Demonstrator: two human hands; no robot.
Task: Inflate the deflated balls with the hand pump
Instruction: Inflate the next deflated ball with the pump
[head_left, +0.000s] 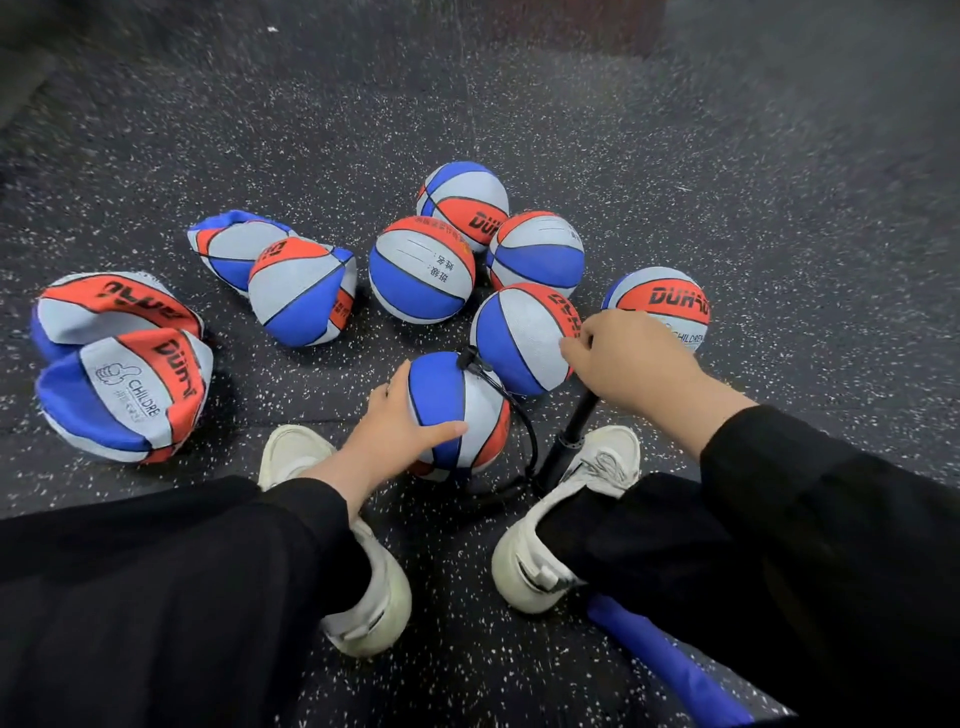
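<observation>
Pumping is under way — left hand (395, 423) lies with straight fingers on the ball (457, 410) between the shoes, right hand (631, 358) curls round the pump (569, 436) handle. Five balls look round; four flat ones (124, 395) wait at left.

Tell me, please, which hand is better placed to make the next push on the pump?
The right hand. It already grips the top of the pump, whose hose runs to the ball between the shoes. The left hand rests on that ball, steadying it, so it should probably remain there.
</observation>
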